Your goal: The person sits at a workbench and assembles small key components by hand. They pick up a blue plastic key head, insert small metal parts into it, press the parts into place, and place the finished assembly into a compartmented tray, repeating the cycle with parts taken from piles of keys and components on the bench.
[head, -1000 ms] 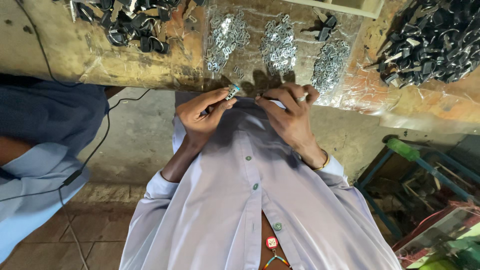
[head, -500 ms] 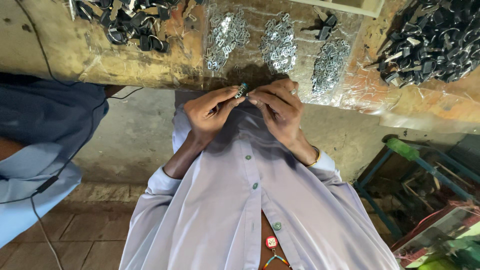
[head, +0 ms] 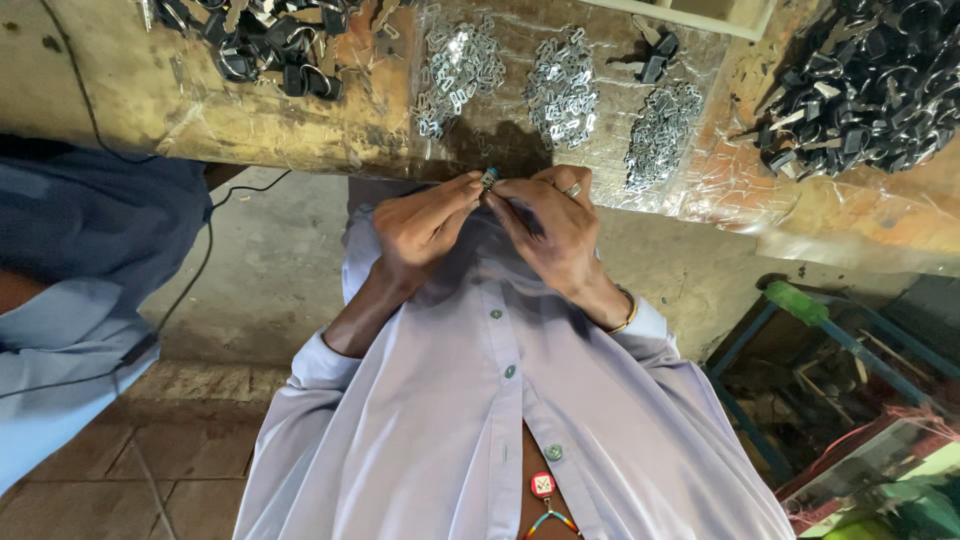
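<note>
A: Where were the person's hands relative to the bench?

B: Both were raised together just below the bench's near edge, in front of the person's pale lilac shirt. The left hand and the right hand met at the fingertips.

A: Were they holding anything?

B: Yes, a small dark metal piece, pinched between the fingertips of both hands. It sat right at the bench edge, just under the plastic sheet covering the bench. Its exact shape was too small to tell.

A: And the right hand itself?

B: It wore a ring on one finger and a thin bangle at the wrist.

A: What lay on the bench?

B: Three heaps of small silvery metal parts lay side by side, directly beyond the hands. A pile of dark parts lay toward the bench's left end, and a larger dark heap toward its right end.

A: Anyone else nearby?

B: A person in a blue garment stood at the left, below the bench, with a thin black cable hanging from the bench edge beside them.
</note>
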Demonstrator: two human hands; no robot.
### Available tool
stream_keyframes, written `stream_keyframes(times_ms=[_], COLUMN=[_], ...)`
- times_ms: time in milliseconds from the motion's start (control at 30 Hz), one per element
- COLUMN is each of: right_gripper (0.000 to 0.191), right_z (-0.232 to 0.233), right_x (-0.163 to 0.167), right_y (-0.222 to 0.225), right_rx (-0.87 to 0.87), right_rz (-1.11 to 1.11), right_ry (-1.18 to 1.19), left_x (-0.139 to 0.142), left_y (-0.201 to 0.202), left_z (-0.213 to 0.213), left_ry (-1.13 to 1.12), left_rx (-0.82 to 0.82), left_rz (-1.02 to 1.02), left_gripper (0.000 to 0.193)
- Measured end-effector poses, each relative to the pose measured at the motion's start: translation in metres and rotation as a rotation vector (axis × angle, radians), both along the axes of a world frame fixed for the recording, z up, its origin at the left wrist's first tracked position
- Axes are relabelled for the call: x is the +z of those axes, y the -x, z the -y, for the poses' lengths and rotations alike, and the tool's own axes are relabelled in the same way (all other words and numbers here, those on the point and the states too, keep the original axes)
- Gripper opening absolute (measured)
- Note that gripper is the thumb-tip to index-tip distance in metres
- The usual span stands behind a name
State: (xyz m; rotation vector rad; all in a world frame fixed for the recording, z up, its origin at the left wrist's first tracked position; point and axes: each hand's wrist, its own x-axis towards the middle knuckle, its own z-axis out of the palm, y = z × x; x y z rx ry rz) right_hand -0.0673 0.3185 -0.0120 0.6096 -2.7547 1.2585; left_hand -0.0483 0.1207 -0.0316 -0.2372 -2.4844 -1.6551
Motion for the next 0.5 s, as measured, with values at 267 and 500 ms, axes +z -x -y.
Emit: stream_keyframes(times_ms=[267, 500], right_gripper=[0.036, 0.022], right_z=[0.001, -0.016], right_x=[0.026, 0.013], right_y=[0.018, 0.009], right_rx=[0.045, 0.124], right_rz=[-0.184, -0.055], right_ry=[-0.313, -0.121], left_x=[0.001, -0.006], left_y=[-0.007, -0.007], left_z=[0.014, 0.013], left_ry=[-0.253, -0.400], left_rx=[0.089, 0.066], left_rz=[0.164, 0.221], left_gripper=[0.020, 0.020])
